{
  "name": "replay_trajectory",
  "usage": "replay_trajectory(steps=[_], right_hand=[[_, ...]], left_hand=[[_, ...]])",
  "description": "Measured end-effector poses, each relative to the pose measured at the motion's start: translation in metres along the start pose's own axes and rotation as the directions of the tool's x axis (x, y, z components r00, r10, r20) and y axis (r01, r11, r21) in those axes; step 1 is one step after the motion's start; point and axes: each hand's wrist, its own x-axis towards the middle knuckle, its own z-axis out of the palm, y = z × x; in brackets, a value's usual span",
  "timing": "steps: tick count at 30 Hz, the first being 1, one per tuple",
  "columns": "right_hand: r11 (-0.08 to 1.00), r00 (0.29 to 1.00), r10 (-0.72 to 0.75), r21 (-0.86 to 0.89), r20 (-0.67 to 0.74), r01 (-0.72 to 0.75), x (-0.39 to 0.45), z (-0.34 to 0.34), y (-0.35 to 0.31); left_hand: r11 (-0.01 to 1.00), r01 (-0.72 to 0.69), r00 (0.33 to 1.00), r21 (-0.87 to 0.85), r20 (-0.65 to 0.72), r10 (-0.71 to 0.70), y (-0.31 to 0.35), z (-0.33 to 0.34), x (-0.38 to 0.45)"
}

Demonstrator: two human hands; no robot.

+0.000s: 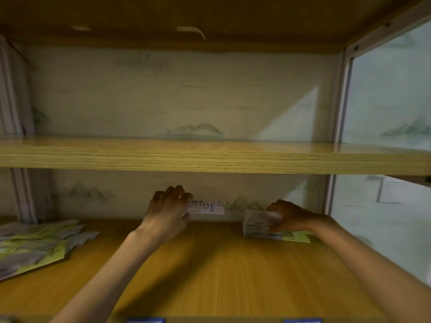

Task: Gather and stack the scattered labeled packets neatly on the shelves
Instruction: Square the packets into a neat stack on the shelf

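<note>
Packets are gripped in both hands above the lower shelf (210, 264): a labelled packet (206, 207), long axis running 3 to 9 o'clock, is pinched by the left hand (169, 209), while the small stack (260, 226) at its 3 o'clock is clasped by the right hand (288, 216).

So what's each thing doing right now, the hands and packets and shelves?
Left hand: holds one packet up off the shelf.
Right hand: grips a small stack standing on the lower shelf.
Pile: scattered, lying flat at left.
Upper shelf: bare where visible.
</note>
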Motion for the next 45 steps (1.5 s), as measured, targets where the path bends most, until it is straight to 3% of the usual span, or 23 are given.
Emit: replay_trajectory(steps=[13, 16, 20, 23, 27, 35, 45], right_hand=[[0.995, 0.968, 0.099, -0.029, 0.232, -0.094, 0.008, 0.015, -0.012], [0.994, 0.991, 0.073, -0.088, 0.111, -0.063, 0.005, 0.006, -0.036], [0.984, 0.964, -0.179, -0.013, -0.199, 0.180, 0.007, 0.000, -0.093], [0.954, 0.925, -0.299, -0.075, -0.236, 0.289, 0.002, 0.005, -0.138], [0.925, 0.877, -0.361, -0.239, -0.317, 0.294, 0.003, 0.021, -0.171], [0.890, 0.828, -0.428, -0.329, -0.363, 0.316, 0.017, 0.040, -0.185], [0.952, 0.930, -0.298, -0.145, -0.215, 0.271, 0.031, 0.051, -0.183]], left_hand=[[0.999, -0.037, 0.999, -0.025, 0.035, 0.038, -0.013, 0.017, 0.001], [0.999, -0.034, 0.999, -0.025, 0.024, 0.034, -0.020, 0.017, 0.004], [0.998, -0.048, 0.999, -0.039, 0.011, 0.048, -0.022, 0.014, 0.008], [0.997, -0.066, 0.998, -0.041, 0.014, 0.066, -0.020, 0.013, 0.009], [0.996, -0.082, 0.996, -0.040, 0.018, 0.082, -0.020, 0.015, 0.005], [0.993, -0.104, 0.992, -0.057, 0.059, 0.108, -0.033, 0.012, -0.007], [0.989, -0.131, 0.983, -0.063, 0.120, 0.138, -0.051, 0.016, -0.019]])
